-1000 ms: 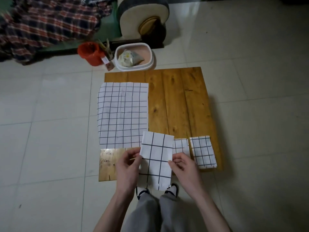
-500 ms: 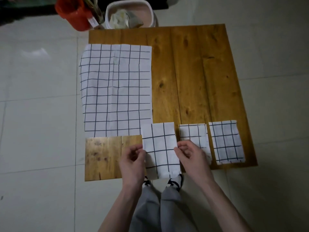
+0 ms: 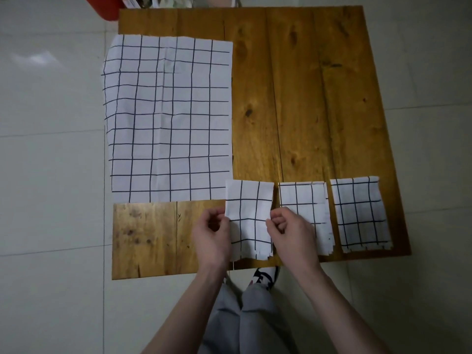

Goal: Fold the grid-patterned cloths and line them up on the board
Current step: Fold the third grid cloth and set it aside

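Grey trouser legs (image 3: 245, 318) stand nearest. Left hand (image 3: 210, 236) and right hand (image 3: 293, 233) each hold a pinching grip on a side edge of the folded cloth (image 3: 249, 218) lying between them on the board (image 3: 306, 98). Right of that grip, two folded cloths (image 3: 305, 215) (image 3: 358, 213) lie alongside. Beyond and left lies the large unfolded cloth (image 3: 168, 118).

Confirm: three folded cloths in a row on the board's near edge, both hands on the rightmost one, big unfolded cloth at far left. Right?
Wrong on one point: the head view shows the left hand and right hand pinching the leftmost folded cloth, not the rightmost. The rest stands: three folded cloths, including the middle one, in a row on the board, big unfolded cloth at far left.
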